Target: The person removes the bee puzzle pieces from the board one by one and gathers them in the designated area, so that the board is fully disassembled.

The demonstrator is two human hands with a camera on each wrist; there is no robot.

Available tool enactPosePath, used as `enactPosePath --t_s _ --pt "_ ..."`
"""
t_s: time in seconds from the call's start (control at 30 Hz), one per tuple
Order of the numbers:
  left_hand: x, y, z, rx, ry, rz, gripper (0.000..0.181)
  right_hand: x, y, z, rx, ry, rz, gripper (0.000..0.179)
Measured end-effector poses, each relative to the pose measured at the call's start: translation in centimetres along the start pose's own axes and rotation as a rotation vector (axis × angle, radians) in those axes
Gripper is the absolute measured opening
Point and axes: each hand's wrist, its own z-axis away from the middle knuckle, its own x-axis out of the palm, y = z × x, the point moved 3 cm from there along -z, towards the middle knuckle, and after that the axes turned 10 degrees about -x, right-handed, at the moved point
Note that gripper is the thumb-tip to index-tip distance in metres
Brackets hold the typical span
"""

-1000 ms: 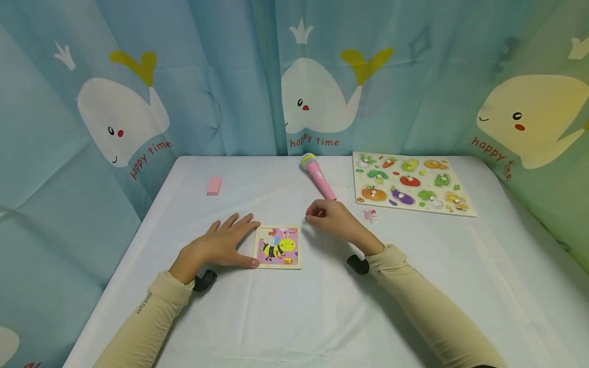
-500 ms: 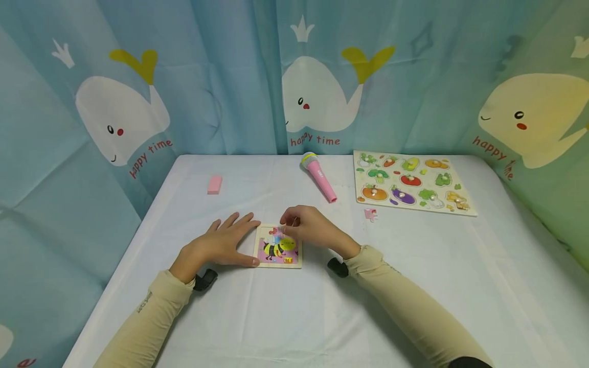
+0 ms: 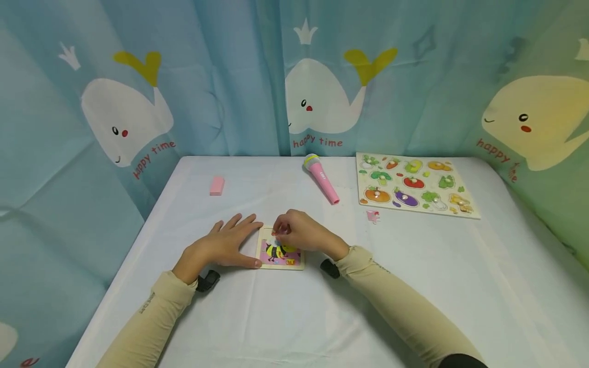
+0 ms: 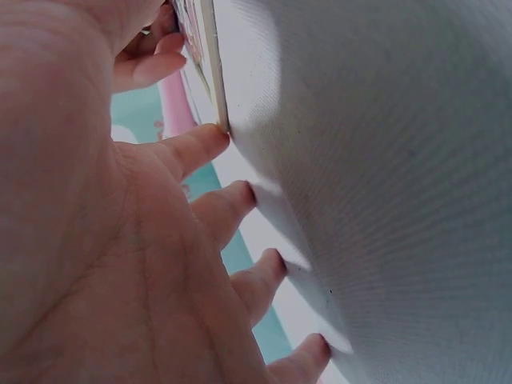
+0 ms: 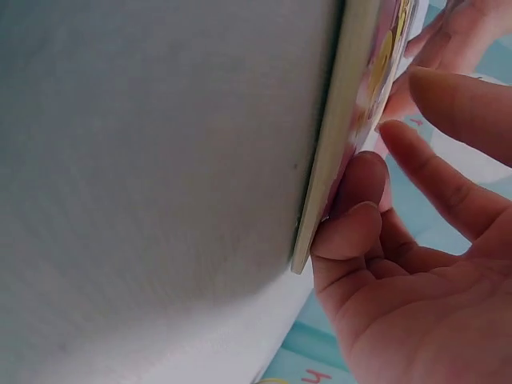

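A small square wooden bee puzzle (image 3: 276, 267) lies on the table, its upper part partly covered by my right hand. My left hand (image 3: 225, 245) is spread flat beside it, with the thumb and forefinger touching the frame's left corners. Over the board my right hand (image 3: 303, 231) bends its thumb and forefinger around a red spot near the top. The right wrist view shows a gap between thumb and forefinger, while the other fingers of the right hand (image 5: 424, 272) curl against the frame. Whether a piece is pinched cannot be seen.
A loose pink puzzle piece (image 3: 373, 216) lies to the right, in front of a vegetable peg puzzle (image 3: 460, 213). Behind the hands is a pink toy microphone (image 3: 325, 184). A pink block (image 3: 217, 186) sits at the back left. A whale-print curtain (image 3: 248, 76) surrounds the table.
My right hand has moved left from beside the bee puzzle to over its top part. My left hand has stayed at the board's left edge.
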Motion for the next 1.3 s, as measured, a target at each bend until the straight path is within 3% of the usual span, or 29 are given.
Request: enactPosePath --t_s 0.27,0.63,0.97,1.3 --pt "0.07 0.11 0.02 -0.008 -0.002 0.003 0.102 0.14 -0.02 -0.07 0.017 -0.044 0.05 0.018" --pt "0.35 0.14 -0.07 -0.005 0.001 -0.003 0.103 0.34 -0.06 0.21 0.014 -0.047 0.04 0.01" --pt "0.07 0.23 0.08 -0.008 0.004 0.001 0.103 0.12 0.06 0.04 0.025 -0.06 0.033 0.023" --pt "0.16 0.15 0.01 -0.005 -0.004 -0.009 0.103 0.28 -0.15 -0.51 0.005 -0.079 0.04 0.016"
